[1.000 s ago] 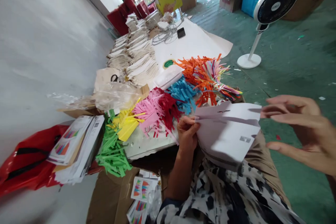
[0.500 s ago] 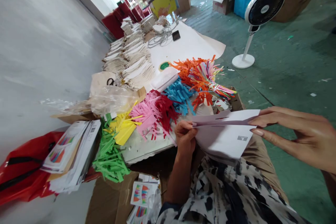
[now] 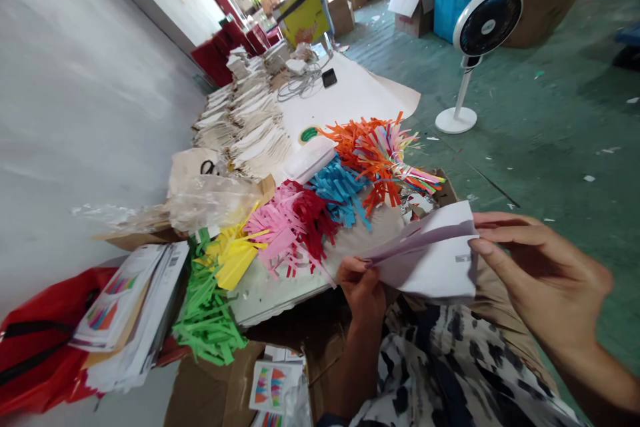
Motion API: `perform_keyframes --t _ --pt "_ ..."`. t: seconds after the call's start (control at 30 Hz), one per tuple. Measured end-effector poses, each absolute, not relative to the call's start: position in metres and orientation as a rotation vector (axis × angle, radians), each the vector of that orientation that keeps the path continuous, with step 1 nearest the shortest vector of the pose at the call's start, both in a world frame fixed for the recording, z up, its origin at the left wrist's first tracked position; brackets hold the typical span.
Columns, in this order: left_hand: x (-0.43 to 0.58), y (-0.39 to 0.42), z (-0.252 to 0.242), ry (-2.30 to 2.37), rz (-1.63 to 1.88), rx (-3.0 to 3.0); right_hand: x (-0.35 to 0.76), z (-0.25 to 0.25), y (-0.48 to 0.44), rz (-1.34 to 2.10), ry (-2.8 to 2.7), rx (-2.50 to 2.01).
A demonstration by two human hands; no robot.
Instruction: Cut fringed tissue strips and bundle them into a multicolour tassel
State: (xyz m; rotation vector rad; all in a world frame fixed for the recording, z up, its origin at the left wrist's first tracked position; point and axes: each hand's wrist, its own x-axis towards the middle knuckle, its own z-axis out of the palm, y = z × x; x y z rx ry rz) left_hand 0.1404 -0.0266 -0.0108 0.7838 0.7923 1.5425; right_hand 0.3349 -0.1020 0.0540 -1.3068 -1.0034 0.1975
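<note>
A folded white paper sheet (image 3: pixel 430 265), its layers slightly apart, is stretched between my hands above my lap. My left hand (image 3: pixel 361 283) pinches its left end with curled fingers. At the right end, my right hand (image 3: pixel 530 267) grips the edge between thumb and fingers. On the table beyond lie heaps of cut paper strips: green (image 3: pixel 210 320), yellow (image 3: pixel 237 257), pink (image 3: pixel 277 223), dark red (image 3: pixel 316 213), blue (image 3: pixel 339 187) and orange (image 3: pixel 357 137). A tied multicoloured strip bundle (image 3: pixel 400 157) rests on the orange heap.
Printed sheets (image 3: pixel 125 300) lie stacked at left by a red bag (image 3: pixel 45 340). Below the table edge, an open carton (image 3: pixel 215 380) contains printed packets (image 3: pixel 275 383). Paper stacks (image 3: pixel 255 120) line the wall side. A white fan (image 3: pixel 475 53) stands on the floor at right.
The paper's right end has tilted upward, and my right hand has turned and come closer in. My left hand still pinches the other end. A person now shows at the far back.
</note>
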Motion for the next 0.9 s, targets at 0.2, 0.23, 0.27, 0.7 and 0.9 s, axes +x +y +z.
perform_keyframes --t 0.2,0.23,0.27,0.7,0.9 --pt "0.139 -0.035 0.001 0.681 1.474 0.941 0.343 0.048 -0.107 0.346 -0.871 -1.327" --pt "0.140 -0.037 0.004 0.672 1.460 0.939 0.345 0.047 -0.108 0.333 -0.879 -1.345" --pt "0.140 -0.038 0.006 0.667 1.447 0.923 0.346 0.047 -0.110 0.324 -0.889 -1.356" --pt "0.148 -0.042 0.014 0.697 1.446 0.794 0.341 0.052 -0.117 0.178 -0.889 -1.427" --pt "0.149 -0.040 0.005 0.795 1.500 0.744 0.333 0.053 -0.112 0.093 -0.818 -1.423"
